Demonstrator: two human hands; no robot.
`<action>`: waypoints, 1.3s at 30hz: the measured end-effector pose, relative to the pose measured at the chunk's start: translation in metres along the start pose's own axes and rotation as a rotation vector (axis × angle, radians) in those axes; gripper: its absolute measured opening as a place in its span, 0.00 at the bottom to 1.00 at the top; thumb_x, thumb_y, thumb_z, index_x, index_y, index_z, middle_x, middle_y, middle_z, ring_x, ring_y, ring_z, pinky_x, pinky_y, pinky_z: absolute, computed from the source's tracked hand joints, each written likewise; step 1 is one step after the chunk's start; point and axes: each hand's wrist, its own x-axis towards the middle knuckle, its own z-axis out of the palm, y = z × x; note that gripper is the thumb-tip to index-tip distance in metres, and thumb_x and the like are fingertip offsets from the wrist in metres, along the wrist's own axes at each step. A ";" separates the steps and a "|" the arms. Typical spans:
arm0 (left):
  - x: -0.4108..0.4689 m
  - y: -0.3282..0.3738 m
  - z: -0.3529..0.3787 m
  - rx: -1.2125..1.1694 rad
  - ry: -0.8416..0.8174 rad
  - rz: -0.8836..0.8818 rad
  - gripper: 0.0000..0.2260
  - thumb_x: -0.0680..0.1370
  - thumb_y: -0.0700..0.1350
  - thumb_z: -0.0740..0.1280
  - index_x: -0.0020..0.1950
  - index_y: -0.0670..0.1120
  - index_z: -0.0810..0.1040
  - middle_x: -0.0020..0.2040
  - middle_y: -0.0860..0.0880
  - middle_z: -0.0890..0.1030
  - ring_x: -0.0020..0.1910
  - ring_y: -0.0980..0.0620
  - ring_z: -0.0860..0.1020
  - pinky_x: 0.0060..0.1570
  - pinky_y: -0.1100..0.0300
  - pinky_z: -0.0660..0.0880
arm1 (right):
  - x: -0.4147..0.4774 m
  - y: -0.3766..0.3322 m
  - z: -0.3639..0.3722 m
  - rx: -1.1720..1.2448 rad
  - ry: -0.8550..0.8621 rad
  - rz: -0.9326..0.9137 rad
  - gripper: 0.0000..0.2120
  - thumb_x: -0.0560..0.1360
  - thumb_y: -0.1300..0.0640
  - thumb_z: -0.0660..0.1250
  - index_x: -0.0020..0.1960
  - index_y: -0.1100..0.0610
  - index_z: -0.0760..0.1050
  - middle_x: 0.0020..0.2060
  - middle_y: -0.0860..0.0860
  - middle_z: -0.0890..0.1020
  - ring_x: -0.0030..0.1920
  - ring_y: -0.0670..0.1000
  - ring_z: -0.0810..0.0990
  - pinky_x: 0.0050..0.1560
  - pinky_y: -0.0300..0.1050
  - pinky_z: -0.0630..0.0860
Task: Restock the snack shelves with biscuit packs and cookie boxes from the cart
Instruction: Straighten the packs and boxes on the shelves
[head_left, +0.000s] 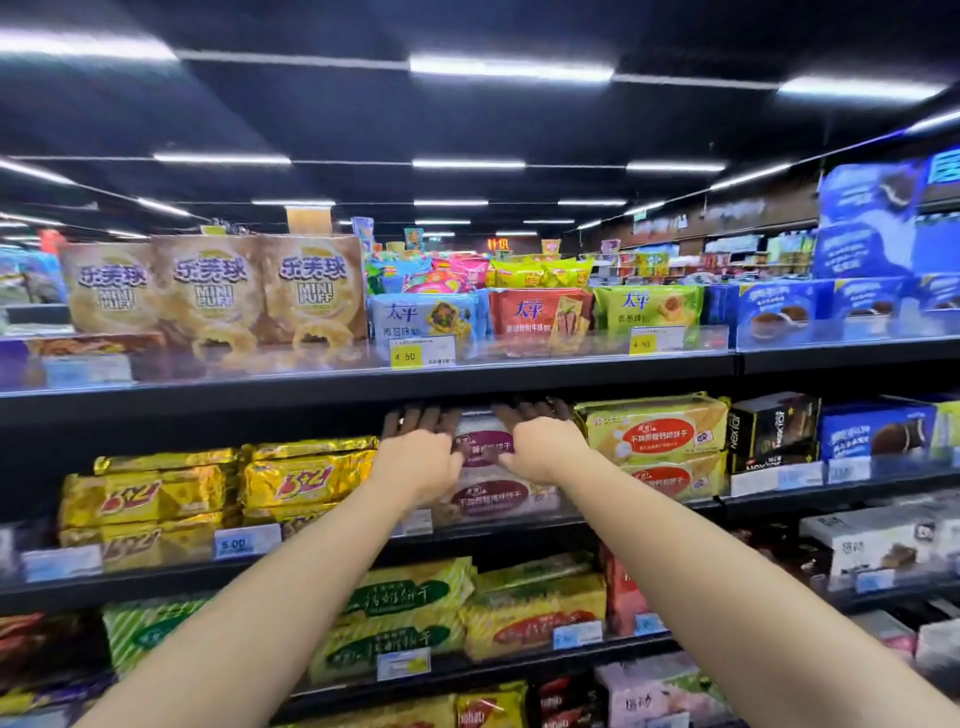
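The top pale shiny biscuit pack with a purple oval label (485, 448) lies on the second shelf from the top. It sits flat on another pack just like it (491, 500). There is only a thin dark gap between the top pack and the black shelf board above (363, 388). The room on both sides is tight too. The stack of gold crinkly biscuit packs (306, 478) is just beside it on the left. The stack of yellow-green packs with red ovals (655, 432) is just beside it on the right. A clear plastic strip (524, 512) runs along the front edge of the shelf, in front of the lower pack.

The left hand (422, 451) is at the left end of the top pack and the right hand (543, 440) is at the right end. The fingers of both hands are straight and reach back over the pack into the dark gap. They lie flat and press on the pack, not curled around it.

The hands cover both ends of the pack, so only its middle shows. The fingertips are blurry in the shadow under the shelf. How far back the pack goes is hidden. The words on its label are too fuzzy to read.

The pack is long and flat, with a pale wrapper and a dark purple oval in the middle.
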 end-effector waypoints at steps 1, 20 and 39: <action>0.002 -0.001 0.001 -0.006 -0.003 0.007 0.28 0.80 0.60 0.51 0.79 0.55 0.60 0.76 0.48 0.67 0.74 0.43 0.63 0.76 0.41 0.53 | 0.002 -0.002 0.001 0.016 -0.014 0.008 0.35 0.76 0.35 0.58 0.78 0.47 0.57 0.73 0.55 0.68 0.74 0.59 0.65 0.76 0.61 0.54; 0.009 -0.017 0.005 -0.045 0.040 0.116 0.24 0.81 0.58 0.52 0.77 0.55 0.61 0.72 0.48 0.70 0.69 0.44 0.67 0.70 0.47 0.60 | -0.021 -0.011 0.022 0.039 0.316 0.040 0.35 0.78 0.35 0.56 0.79 0.51 0.56 0.74 0.56 0.68 0.76 0.60 0.62 0.77 0.63 0.49; -0.087 -0.014 0.049 0.010 0.249 0.236 0.25 0.82 0.55 0.55 0.76 0.45 0.68 0.71 0.44 0.70 0.70 0.42 0.68 0.71 0.41 0.64 | -0.099 -0.019 0.101 0.039 0.365 -0.027 0.29 0.82 0.46 0.55 0.80 0.55 0.58 0.79 0.53 0.60 0.80 0.54 0.56 0.79 0.58 0.52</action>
